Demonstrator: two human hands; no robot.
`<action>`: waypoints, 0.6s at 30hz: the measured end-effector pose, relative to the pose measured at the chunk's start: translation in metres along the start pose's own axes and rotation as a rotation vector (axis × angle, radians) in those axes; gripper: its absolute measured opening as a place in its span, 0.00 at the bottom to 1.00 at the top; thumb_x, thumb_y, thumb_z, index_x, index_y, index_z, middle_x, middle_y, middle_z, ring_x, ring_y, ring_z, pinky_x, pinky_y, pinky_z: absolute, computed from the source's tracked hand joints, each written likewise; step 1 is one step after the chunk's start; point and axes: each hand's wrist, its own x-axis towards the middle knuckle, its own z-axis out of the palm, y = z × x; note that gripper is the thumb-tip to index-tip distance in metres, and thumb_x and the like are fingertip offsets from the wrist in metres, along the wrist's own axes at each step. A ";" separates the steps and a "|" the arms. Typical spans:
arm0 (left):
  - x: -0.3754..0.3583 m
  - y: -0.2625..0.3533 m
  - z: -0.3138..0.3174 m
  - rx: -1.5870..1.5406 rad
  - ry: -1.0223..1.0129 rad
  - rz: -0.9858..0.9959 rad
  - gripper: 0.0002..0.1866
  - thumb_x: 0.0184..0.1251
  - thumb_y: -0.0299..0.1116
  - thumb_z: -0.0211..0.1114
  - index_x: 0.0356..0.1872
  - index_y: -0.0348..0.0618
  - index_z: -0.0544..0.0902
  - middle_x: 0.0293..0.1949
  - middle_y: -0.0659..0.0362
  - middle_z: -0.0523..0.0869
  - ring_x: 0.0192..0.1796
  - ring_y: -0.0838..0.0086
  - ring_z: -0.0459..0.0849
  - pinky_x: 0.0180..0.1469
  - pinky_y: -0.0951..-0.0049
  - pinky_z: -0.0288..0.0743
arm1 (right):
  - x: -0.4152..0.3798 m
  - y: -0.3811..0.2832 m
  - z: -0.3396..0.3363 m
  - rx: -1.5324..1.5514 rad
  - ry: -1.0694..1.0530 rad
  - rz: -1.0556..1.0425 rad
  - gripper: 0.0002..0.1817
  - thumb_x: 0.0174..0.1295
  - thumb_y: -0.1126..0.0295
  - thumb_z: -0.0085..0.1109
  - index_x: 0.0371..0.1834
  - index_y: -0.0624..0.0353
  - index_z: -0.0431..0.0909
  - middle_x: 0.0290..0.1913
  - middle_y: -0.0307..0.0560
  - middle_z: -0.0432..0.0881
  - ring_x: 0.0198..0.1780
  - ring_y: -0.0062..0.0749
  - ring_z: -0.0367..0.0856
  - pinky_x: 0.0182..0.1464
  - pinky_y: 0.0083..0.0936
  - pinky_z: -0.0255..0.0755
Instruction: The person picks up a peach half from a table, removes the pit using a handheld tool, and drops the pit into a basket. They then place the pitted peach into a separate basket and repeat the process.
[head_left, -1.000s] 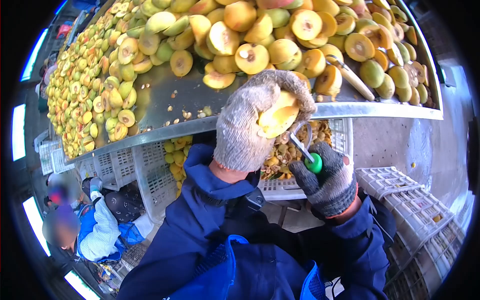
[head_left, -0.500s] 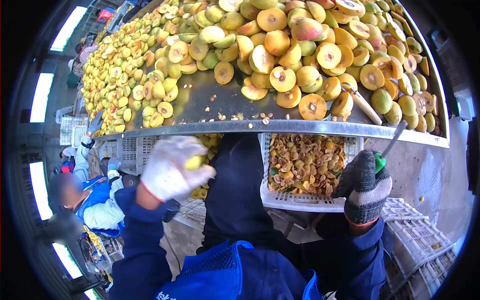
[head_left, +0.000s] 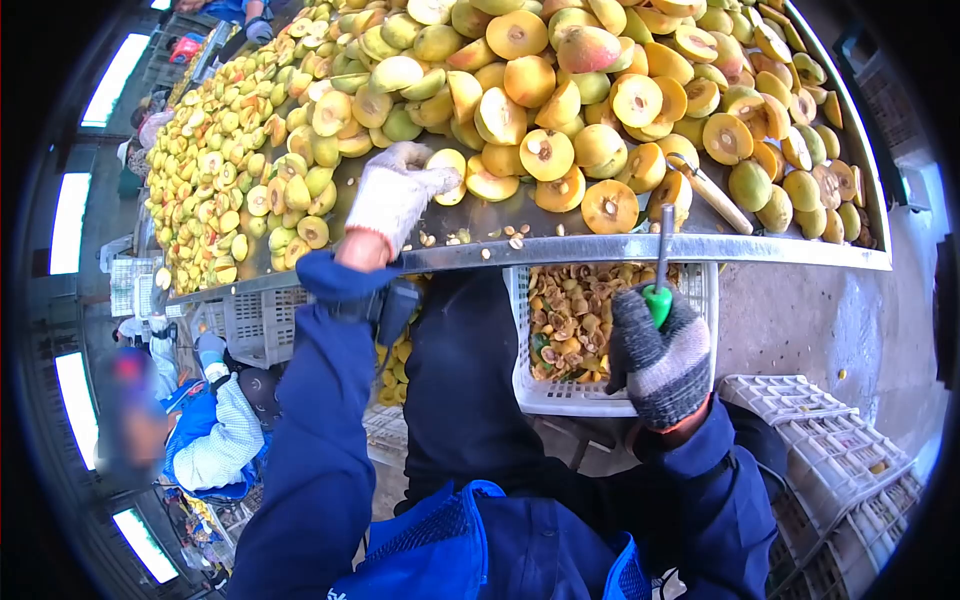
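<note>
My left hand (head_left: 400, 190), in a whitish glove, reaches over the metal table (head_left: 540, 247) and grips a cut fruit half (head_left: 447, 176) between thumb and fingers. The pale cut face of that half shows. My right hand (head_left: 660, 355), in a grey and black striped glove, is closed on the green handle of a metal tool (head_left: 657, 300), whose shaft points up. It is over the right side of a white crate (head_left: 575, 402) of fruit scraps. Halved yellow-orange fruit (head_left: 610, 205) lies heaped near my left hand.
A wooden-handled tool (head_left: 715, 195) lies among the fruit near the table's edge. White crates (head_left: 820, 440) are stacked at the right. A co-worker in a blue vest (head_left: 205, 430) is at the left, and another person's gloved hand (head_left: 258, 30) shows at the top left.
My left hand has moved from below the table edge up to the fruit and taken hold of a half. My right hand has moved left, and its tool now points more upright.
</note>
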 end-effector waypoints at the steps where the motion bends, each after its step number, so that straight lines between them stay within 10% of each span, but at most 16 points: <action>1: -0.017 0.016 -0.001 -0.185 0.012 -0.040 0.19 0.56 0.35 0.77 0.45 0.36 0.84 0.35 0.55 0.88 0.31 0.76 0.84 0.32 0.75 0.78 | 0.001 -0.002 0.006 0.021 -0.021 0.043 0.12 0.68 0.64 0.64 0.40 0.65 0.80 0.26 0.49 0.81 0.28 0.37 0.81 0.34 0.32 0.74; 6: -0.078 0.060 0.022 -1.144 -0.300 -0.215 0.16 0.62 0.33 0.60 0.51 0.43 0.79 0.32 0.58 0.84 0.22 0.78 0.80 0.19 0.82 0.69 | 0.002 0.008 0.019 0.008 -0.138 -0.035 0.12 0.70 0.64 0.62 0.41 0.63 0.81 0.28 0.53 0.82 0.30 0.43 0.83 0.34 0.35 0.75; 10: -0.101 0.094 0.044 -0.934 -0.439 -0.182 0.24 0.58 0.31 0.61 0.59 0.45 0.79 0.39 0.60 0.84 0.25 0.81 0.80 0.21 0.83 0.71 | 0.005 0.003 0.018 0.015 -0.103 -0.012 0.08 0.70 0.68 0.60 0.43 0.62 0.81 0.31 0.53 0.80 0.32 0.43 0.82 0.33 0.36 0.74; 13: -0.094 0.080 0.071 -0.896 -0.417 0.206 0.23 0.60 0.31 0.60 0.58 0.43 0.81 0.47 0.60 0.83 0.48 0.78 0.80 0.52 0.73 0.80 | 0.015 0.007 0.007 -0.256 -0.080 -0.396 0.10 0.64 0.74 0.62 0.48 0.63 0.81 0.34 0.55 0.79 0.32 0.47 0.81 0.32 0.38 0.75; 16: -0.092 0.076 0.067 -0.847 -0.534 -0.217 0.22 0.62 0.31 0.60 0.58 0.42 0.80 0.49 0.58 0.84 0.53 0.74 0.82 0.60 0.69 0.77 | 0.023 0.009 0.005 -0.431 -0.047 -0.494 0.16 0.60 0.77 0.60 0.53 0.61 0.81 0.35 0.58 0.80 0.33 0.51 0.82 0.32 0.42 0.76; 17: -0.092 0.072 0.073 -0.848 -0.535 -0.221 0.22 0.62 0.31 0.60 0.58 0.42 0.80 0.49 0.58 0.84 0.53 0.74 0.82 0.60 0.69 0.77 | 0.026 0.010 0.004 -0.432 -0.049 -0.491 0.16 0.60 0.77 0.60 0.53 0.61 0.81 0.35 0.58 0.80 0.33 0.51 0.82 0.32 0.42 0.76; 18: -0.093 0.067 0.081 -1.006 -0.445 -0.244 0.18 0.62 0.38 0.58 0.53 0.44 0.76 0.45 0.51 0.85 0.39 0.70 0.82 0.38 0.71 0.75 | 0.029 0.013 0.003 -0.450 -0.039 -0.487 0.16 0.60 0.78 0.60 0.53 0.62 0.81 0.36 0.59 0.80 0.34 0.52 0.82 0.33 0.42 0.77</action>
